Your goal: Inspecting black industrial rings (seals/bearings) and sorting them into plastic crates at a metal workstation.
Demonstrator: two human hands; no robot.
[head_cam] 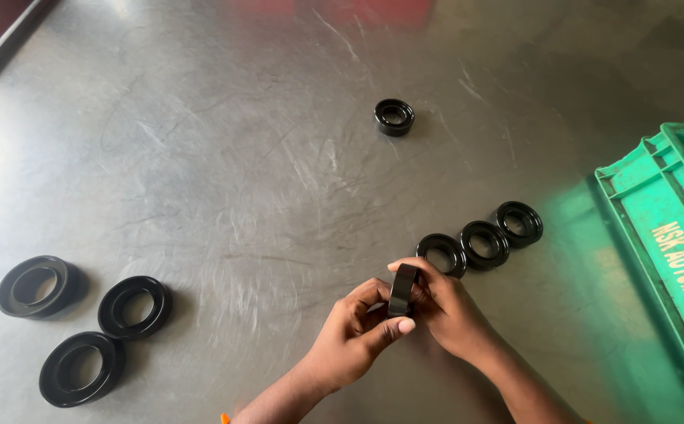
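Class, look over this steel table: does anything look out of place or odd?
One small black ring lies alone, far from the row of three rings and the three larger rings. The left hand and right hand hold another ring on edge.

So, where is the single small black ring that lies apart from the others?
In the head view, the small black ring lies alone on the metal table, upper centre, beyond the row of three rings.
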